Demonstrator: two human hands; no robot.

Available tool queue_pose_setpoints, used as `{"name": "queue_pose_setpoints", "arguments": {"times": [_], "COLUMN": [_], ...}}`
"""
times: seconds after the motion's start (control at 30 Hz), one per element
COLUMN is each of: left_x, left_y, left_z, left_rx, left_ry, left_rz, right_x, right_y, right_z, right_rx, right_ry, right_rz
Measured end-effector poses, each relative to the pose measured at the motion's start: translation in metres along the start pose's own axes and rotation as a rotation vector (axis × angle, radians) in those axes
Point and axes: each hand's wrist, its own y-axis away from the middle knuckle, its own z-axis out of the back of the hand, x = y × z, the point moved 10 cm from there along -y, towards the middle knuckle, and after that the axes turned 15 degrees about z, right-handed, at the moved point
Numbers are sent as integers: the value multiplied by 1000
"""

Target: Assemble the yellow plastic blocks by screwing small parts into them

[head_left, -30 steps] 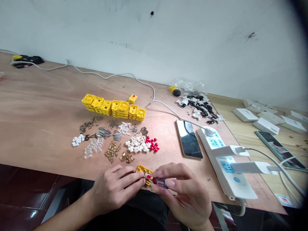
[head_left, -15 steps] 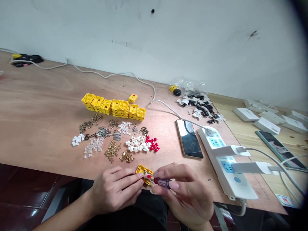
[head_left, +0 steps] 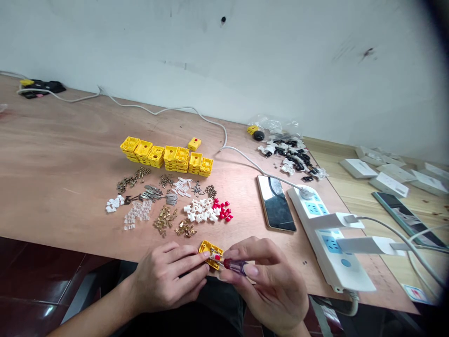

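Observation:
At the table's front edge, my left hand [head_left: 171,276] is closed on a small yellow plastic housing [head_left: 206,246], its fingertips pressing on the parts inside. A red button piece and metal bits sit within the housing. My right hand [head_left: 270,276] grips a screwdriver [head_left: 235,266] with a dark red and purple see-through handle, its shaft pointing left into the housing. The exact spot of the tip is hidden by fingers. Just beyond lie brass pieces [head_left: 185,229], white plastic caps [head_left: 201,210] and red buttons [head_left: 223,210].
Stacked yellow housings [head_left: 175,159] stand behind piles of screws, metal strips and clear plastic pieces [head_left: 138,213]. To the right lie a phone [head_left: 277,203] and a white power strip [head_left: 329,238] with plugged-in chargers. Black and white parts [head_left: 294,154] are heaped near the wall.
The screwdriver handle has turned slightly in my right fingers, and my right hand has shifted a little. My left hand keeps its hold on the housing.

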Motion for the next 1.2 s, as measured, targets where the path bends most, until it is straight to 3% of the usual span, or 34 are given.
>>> {"name": "queue_pose_setpoints", "arguments": {"times": [0.1, 0.33, 0.57, 0.97, 1.2], "left_x": [-1, 0, -1, 0, 0], "left_y": [-1, -3, -4, -6, -5], "left_z": [1, 3, 2, 5, 3], "left_rx": [-2, -11, -2, -27, 5], "left_ry": [-1, 9, -12, 1, 3], "left_rz": [-5, 8, 11, 15, 28], "right_x": [-1, -6, -4, -7, -6], "right_y": [1, 7, 4, 5, 6], "right_z": [1, -12, -7, -11, -6], "right_rx": [-9, 118, 57, 102, 38], "right_ry": [-19, -93, -43, -92, -48], "right_rz": [-12, -68, -40, -53, -35]}}
